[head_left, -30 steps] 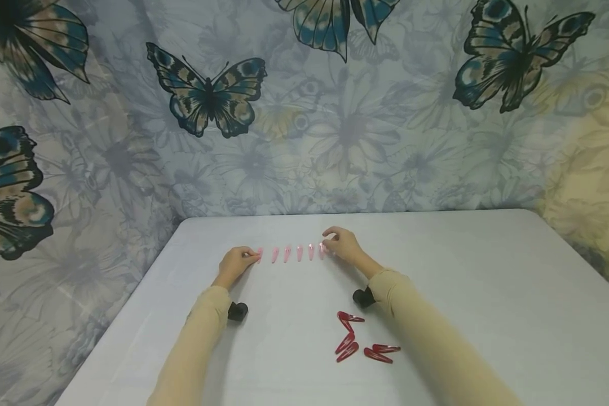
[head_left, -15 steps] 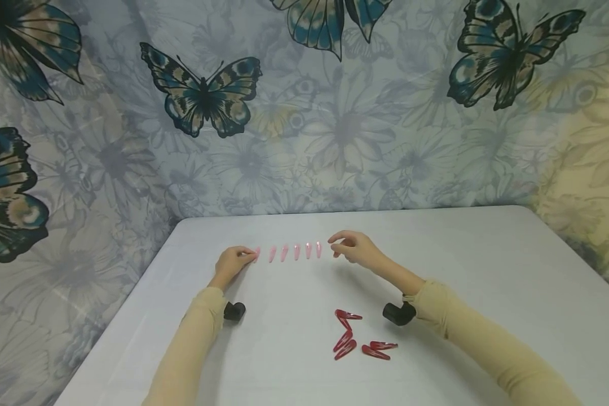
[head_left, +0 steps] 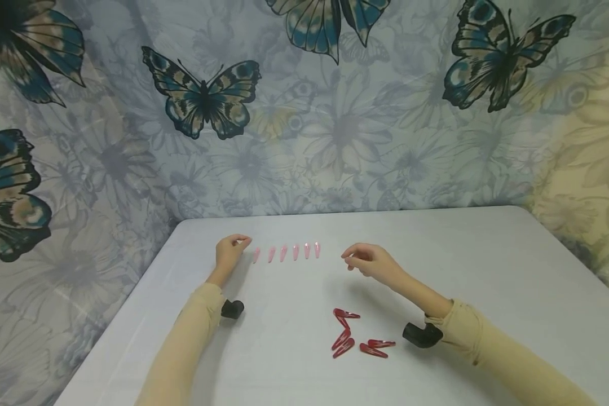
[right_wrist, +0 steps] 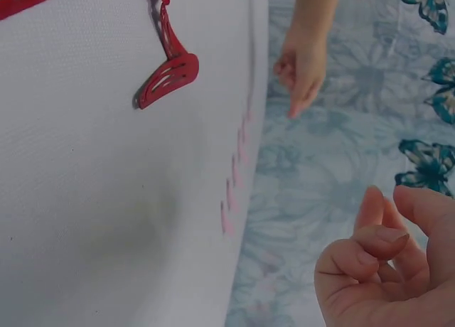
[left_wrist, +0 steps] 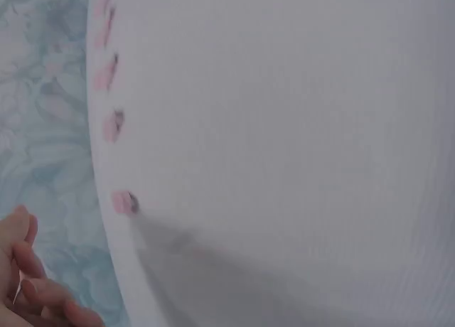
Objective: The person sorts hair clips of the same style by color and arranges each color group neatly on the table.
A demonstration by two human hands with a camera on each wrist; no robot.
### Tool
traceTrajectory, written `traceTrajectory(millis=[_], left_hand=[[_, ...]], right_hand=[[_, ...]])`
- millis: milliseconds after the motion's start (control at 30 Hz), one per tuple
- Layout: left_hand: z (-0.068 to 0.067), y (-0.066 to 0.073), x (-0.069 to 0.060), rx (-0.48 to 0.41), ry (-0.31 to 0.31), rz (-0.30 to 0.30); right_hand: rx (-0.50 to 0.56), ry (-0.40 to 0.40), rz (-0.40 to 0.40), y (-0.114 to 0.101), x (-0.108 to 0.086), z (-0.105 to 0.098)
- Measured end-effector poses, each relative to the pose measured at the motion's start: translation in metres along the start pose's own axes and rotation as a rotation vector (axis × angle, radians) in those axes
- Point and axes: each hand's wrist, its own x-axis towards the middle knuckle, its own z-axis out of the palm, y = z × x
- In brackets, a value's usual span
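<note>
Several pink snap hair clips (head_left: 283,253) lie side by side in a row on the white table, each pointing towards the far edge. My left hand (head_left: 229,251) hovers just beyond the leftmost clip, its fingers loosely bent and holding nothing. To the right of the row, my right hand (head_left: 373,260) hangs above the table with relaxed, empty fingers (right_wrist: 380,242). Closer to me, several red snap hair clips (head_left: 343,348) lie in a loose cluster, two of them apart on the right. The pink clip nearest the left hand (left_wrist: 21,270) shows as a pink end (left_wrist: 124,202) in the left wrist view.
The white table (head_left: 462,270) reaches back to a hanging cloth (head_left: 345,135) printed with flowers and butterflies. Black wrist cameras (head_left: 423,335) sit at both sleeve cuffs. The arms' shadows fall on the tabletop.
My right hand has drawn away from the row's right end, towards the right and nearer me. My left hand has let go of the leftmost pink clip and risen away from it.
</note>
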Motion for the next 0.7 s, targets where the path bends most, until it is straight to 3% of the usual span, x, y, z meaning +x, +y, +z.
traceTrajectory(millis=[133,267,367,567,633,700], left_hand=[[0.012,0.021,-0.015,-0.159,0.015,-0.075],[0.027,0.045,-0.042,-0.287,-0.019,-0.108],[0.035,0.06,-0.065,-0.371,-0.034,-0.055],[0.041,0.094,-0.116,-0.576,-0.112,0.137],[0.044,0.099,-0.128,-0.604,-0.157,0.172],[0.052,0.095,-0.135,-0.561,-0.191,0.217]], right_hand=[[-0.012,-0.003,-0.001,-0.003,-0.004,0.0],[0.008,-0.023,0.008,-0.005,-0.011,0.002],[0.026,-0.035,0.014,-0.007,-0.017,0.004],[0.007,-0.031,0.007,-0.006,-0.028,0.006],[-0.005,-0.025,0.021,-0.002,-0.031,0.007],[-0.012,-0.017,0.048,0.002,-0.033,0.009]])
